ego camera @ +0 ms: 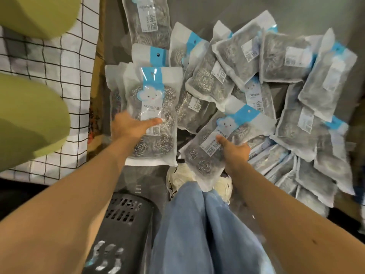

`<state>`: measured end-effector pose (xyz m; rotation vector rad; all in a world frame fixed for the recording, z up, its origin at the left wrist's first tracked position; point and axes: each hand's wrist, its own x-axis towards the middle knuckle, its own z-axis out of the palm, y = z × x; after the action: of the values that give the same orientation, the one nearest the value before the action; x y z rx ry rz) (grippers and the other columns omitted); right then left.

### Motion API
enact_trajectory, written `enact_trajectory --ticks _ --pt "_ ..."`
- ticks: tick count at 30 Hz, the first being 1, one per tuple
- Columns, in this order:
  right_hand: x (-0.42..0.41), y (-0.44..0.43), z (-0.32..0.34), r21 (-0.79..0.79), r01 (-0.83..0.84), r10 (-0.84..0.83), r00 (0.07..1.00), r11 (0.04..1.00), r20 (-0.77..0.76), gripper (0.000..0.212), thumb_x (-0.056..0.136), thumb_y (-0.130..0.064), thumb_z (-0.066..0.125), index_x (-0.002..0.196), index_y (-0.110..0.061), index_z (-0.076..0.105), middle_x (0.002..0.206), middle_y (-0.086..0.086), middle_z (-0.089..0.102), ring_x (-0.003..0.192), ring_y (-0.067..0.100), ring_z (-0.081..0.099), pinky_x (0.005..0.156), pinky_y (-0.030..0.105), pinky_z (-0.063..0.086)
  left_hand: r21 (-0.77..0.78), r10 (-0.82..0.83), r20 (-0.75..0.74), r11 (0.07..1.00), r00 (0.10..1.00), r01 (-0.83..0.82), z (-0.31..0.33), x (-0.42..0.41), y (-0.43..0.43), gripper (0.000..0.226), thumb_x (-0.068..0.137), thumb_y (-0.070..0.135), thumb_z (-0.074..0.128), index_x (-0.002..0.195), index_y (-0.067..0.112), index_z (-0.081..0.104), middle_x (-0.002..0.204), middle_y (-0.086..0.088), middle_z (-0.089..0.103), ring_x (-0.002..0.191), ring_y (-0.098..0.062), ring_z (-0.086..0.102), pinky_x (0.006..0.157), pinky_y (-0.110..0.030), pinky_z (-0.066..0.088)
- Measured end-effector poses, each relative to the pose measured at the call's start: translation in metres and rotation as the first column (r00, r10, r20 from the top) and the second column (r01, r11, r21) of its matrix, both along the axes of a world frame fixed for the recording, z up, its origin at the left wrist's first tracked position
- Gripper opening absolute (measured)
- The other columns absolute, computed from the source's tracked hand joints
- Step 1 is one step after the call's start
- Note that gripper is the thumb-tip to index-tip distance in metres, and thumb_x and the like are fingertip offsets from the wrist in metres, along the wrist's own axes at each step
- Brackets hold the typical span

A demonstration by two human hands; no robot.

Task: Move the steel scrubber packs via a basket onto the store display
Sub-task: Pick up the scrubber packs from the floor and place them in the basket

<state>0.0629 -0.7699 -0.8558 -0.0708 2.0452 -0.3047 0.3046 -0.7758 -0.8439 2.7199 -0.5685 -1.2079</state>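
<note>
Several steel scrubber packs (284, 58) with blue-and-white labels lie heaped on the grey floor. My left hand (130, 125) holds a stack of packs (154, 107) upright, thumb across the front label. My right hand (235, 151) grips a single pack (215, 139) by its lower right edge, thumb on top, lifted over the pile. A dark slotted basket (122, 224) sits below my left forearm, with some packs glimpsed through its side holes.
A checked white cloth (59, 80) and olive-green rolls (29, 119) lie to the left, beside a cardboard edge (96, 91). My blue-trousered legs (197, 230) fill the lower middle. More packs stand in a row at the right (286, 171).
</note>
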Motion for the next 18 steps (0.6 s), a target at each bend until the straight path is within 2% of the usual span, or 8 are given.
enact_trajectory --ticks 2,4,7,9,11,13,17,18 --pt "-0.009 -0.004 0.03 -0.016 -0.005 0.006 1.0 1.0 0.021 0.052 0.073 -0.021 0.081 0.104 -0.014 0.039 0.086 0.006 0.06 0.072 0.024 0.066 0.066 0.044 0.058 -0.009 -0.011 -0.049 1.0 0.999 0.011 0.029 -0.009 0.002 0.082 0.045 0.055 0.087 0.112 0.014 0.065 0.112 -0.005 0.068 0.102 -0.024 0.063 0.085 -0.036 0.053" --pt "-0.017 -0.01 0.067 -0.07 0.001 0.0 1.0 0.998 0.016 0.05 0.072 -0.017 0.082 0.103 -0.011 0.042 0.086 0.006 0.061 0.069 0.02 0.064 0.059 0.039 0.058 -0.049 -0.001 -0.101 0.999 0.995 -0.004 0.06 -0.016 0.003 0.081 0.043 0.054 0.088 0.111 0.016 0.066 0.11 -0.004 0.069 0.101 -0.023 0.065 0.086 -0.039 0.054" --pt "-0.024 -0.024 0.13 -0.181 -0.103 0.104 0.995 0.978 -0.004 0.061 0.065 -0.015 0.086 0.112 -0.009 0.048 0.103 0.011 0.064 0.086 0.027 0.065 0.07 0.039 0.057 -0.126 -0.003 -0.137 0.992 0.991 -0.014 0.119 -0.027 0.001 0.071 0.049 0.05 0.088 0.108 0.017 0.067 0.106 0.0 0.069 0.097 -0.021 0.064 0.083 -0.035 0.053" --pt "-0.027 -0.036 0.176 -0.233 -0.197 0.205 0.979 0.952 0.01 0.068 0.059 -0.02 0.09 0.116 -0.008 0.054 0.102 0.011 0.067 0.089 0.029 0.067 0.074 0.046 0.058 -0.165 0.005 -0.162 0.986 0.987 -0.033 0.163 -0.032 0.0 0.064 0.054 0.045 0.088 0.108 0.017 0.068 0.104 0.0 0.07 0.095 -0.021 0.065 0.081 -0.034 0.053" --pt "-0.029 -0.051 0.226 -0.286 -0.285 0.301 0.953 0.915 0.015 0.046 0.06 -0.021 0.089 0.096 -0.016 0.06 0.096 0.012 0.07 0.086 0.031 0.069 0.076 0.048 0.057 -0.231 0.019 -0.175 0.971 0.984 -0.06 0.21 -0.035 -0.001 0.062 0.053 0.044 0.089 0.105 0.017 0.068 0.103 -0.001 0.071 0.093 -0.021 0.066 0.081 -0.038 0.055" --pt "-0.028 -0.065 0.277 -0.352 -0.349 0.376 0.927 0.869 0.008 0.033 0.064 -0.019 0.086 0.08 -0.02 0.057 0.088 0.011 0.07 0.076 0.027 0.069 0.07 0.042 0.058 -0.286 0.021 -0.16 0.956 0.987 -0.067 0.257 -0.034 -0.003 0.057 0.052 0.044 0.089 0.098 0.02 0.067 0.1 -0.001 0.072 0.093 -0.021 0.066 0.081 -0.041 0.056" --pt "-0.023 -0.085 0.374 -0.469 -0.392 0.476 0.876 0.792 0.072 0.027 0.067 -0.015 0.083 0.079 -0.016 0.058 0.084 0.012 0.071 0.063 0.021 0.068 0.059 0.037 0.059 -0.406 0.071 -0.163 0.904 0.984 -0.133 0.352 -0.036 0.002 0.036 0.058 0.034 0.089 0.072 0.03 0.056 0.077 0.012 0.065 0.079 -0.014 0.064 0.074 -0.032 0.054" --pt "-0.022 -0.089 0.395 -0.492 -0.394 0.497 0.863 0.776 0.094 0.025 0.07 -0.013 0.082 0.079 -0.015 0.058 0.082 0.011 0.07 0.058 0.017 0.067 0.052 0.03 0.057 -0.426 0.096 -0.164 0.891 0.982 -0.158 0.372 -0.038 0.009 0.035 0.058 0.032 0.089 0.069 0.031 0.056 0.072 0.015 0.062 0.073 -0.01 0.062 0.069 -0.027 0.052"
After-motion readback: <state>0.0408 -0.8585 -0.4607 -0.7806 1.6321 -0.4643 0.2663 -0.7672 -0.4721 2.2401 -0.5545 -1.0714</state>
